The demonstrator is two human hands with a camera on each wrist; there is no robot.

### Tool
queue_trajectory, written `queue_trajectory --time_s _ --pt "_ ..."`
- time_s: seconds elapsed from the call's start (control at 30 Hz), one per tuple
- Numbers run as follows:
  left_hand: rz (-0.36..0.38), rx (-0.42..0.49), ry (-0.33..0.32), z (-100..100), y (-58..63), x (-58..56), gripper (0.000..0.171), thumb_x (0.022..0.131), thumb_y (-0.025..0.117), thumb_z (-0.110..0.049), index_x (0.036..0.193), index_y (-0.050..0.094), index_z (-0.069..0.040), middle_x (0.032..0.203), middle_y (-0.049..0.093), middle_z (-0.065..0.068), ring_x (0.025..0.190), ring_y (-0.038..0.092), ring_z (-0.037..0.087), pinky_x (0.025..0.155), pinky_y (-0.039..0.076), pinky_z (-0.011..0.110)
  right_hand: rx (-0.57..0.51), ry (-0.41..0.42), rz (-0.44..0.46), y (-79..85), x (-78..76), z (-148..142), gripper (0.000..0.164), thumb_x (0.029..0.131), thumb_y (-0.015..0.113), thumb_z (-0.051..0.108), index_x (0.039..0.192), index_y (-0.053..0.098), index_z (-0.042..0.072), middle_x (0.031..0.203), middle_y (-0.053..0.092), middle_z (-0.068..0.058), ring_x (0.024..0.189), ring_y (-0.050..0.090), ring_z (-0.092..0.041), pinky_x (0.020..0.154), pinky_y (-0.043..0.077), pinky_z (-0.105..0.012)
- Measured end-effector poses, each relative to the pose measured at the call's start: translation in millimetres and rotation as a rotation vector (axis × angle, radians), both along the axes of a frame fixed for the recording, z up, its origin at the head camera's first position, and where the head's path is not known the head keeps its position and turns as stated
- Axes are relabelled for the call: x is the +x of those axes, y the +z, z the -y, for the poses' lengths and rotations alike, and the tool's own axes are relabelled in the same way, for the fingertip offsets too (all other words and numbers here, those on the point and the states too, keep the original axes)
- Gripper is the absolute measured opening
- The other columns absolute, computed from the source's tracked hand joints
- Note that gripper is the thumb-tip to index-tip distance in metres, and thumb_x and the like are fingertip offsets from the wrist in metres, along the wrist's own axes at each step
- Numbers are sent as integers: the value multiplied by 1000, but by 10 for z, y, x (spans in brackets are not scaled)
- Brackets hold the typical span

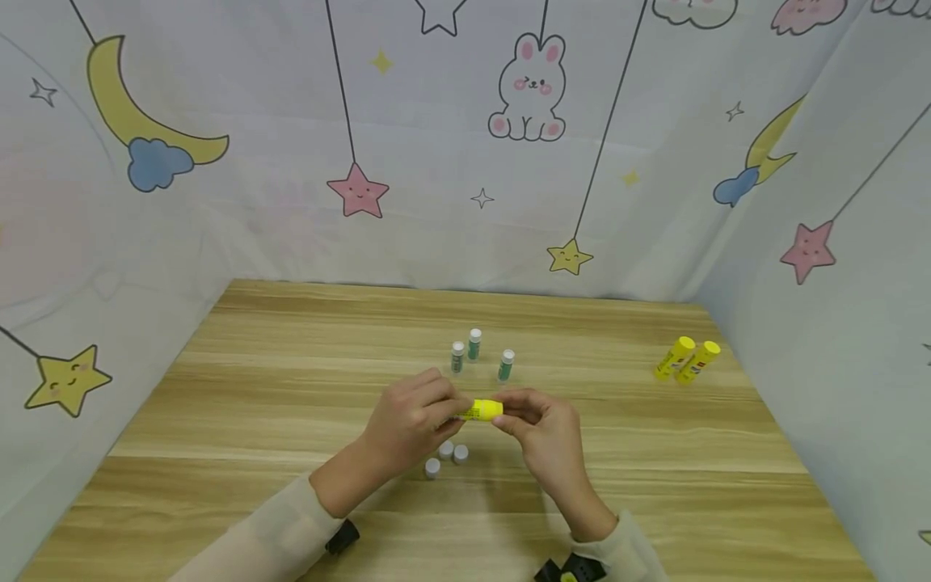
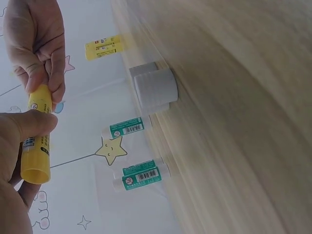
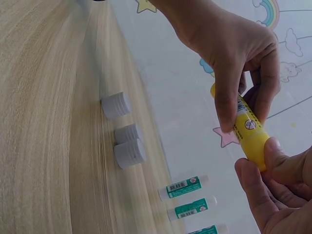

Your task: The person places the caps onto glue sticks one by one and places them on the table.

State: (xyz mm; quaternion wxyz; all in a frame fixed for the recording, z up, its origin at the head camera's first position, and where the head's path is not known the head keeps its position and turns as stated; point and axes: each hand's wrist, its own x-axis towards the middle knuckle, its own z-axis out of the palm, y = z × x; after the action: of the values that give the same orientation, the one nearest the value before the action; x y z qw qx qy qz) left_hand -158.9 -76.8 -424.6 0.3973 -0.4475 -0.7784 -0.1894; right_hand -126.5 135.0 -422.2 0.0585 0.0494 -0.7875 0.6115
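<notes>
A yellow glue stick (image 1: pixel 482 410) is held level above the table, between both hands. My left hand (image 1: pixel 414 414) grips its labelled body with thumb and fingers. At the other end, my right hand (image 1: pixel 550 432) pinches the yellow tip between thumb and fingers, as the right wrist view also shows. In the left wrist view the body's round end (image 2: pixel 35 175) sticks out past the left thumb. Below the hands, three white caps (image 1: pixel 432 468) sit together on the wooden table (image 1: pixel 640 501), partly overlapped by the left hand's side.
Just beyond the hands stand three small tubes with green labels (image 1: pixel 505 366) and white tops. Two more yellow glue sticks (image 1: pixel 675 357) are upright at the back right, near the fabric wall (image 1: pixel 836 364). Printed cloth closes off the table's back and sides.
</notes>
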Motion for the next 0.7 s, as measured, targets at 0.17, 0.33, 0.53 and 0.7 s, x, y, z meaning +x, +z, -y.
queue_trajectory --time_s 0.17,0.33,0.53,0.7 --pt "-51 -18 10 -19 -6 -12 18 70 90 -2 85 81 -8 79 69 -3 70 61 9 63 54 14 -13 -13 28 22 5 6 20 82 81 -1 101 78 4 101 76 -11 88 74 -22 74 61 -25" --pt "-81 -37 20 -22 -2 -14 16 71 88 0 84 81 -7 78 69 -3 69 60 9 62 54 15 -7 -18 48 16 -9 17 20 83 80 -3 101 78 2 101 76 -11 87 74 -22 74 61 -24" --pt "-93 -48 30 -26 -14 -2 18 70 89 0 84 81 -6 78 69 -1 69 60 10 61 54 15 -2 -18 60 4 -16 33 20 82 80 -5 100 77 1 100 75 -12 87 74 -22 74 61 -24" --pt "-108 -58 28 -36 -30 2 19 69 89 1 84 81 -5 77 69 -1 68 60 10 62 54 16 -1 -28 65 -9 -21 35 20 82 80 -4 101 77 1 101 75 -12 88 73 -22 74 61 -23"
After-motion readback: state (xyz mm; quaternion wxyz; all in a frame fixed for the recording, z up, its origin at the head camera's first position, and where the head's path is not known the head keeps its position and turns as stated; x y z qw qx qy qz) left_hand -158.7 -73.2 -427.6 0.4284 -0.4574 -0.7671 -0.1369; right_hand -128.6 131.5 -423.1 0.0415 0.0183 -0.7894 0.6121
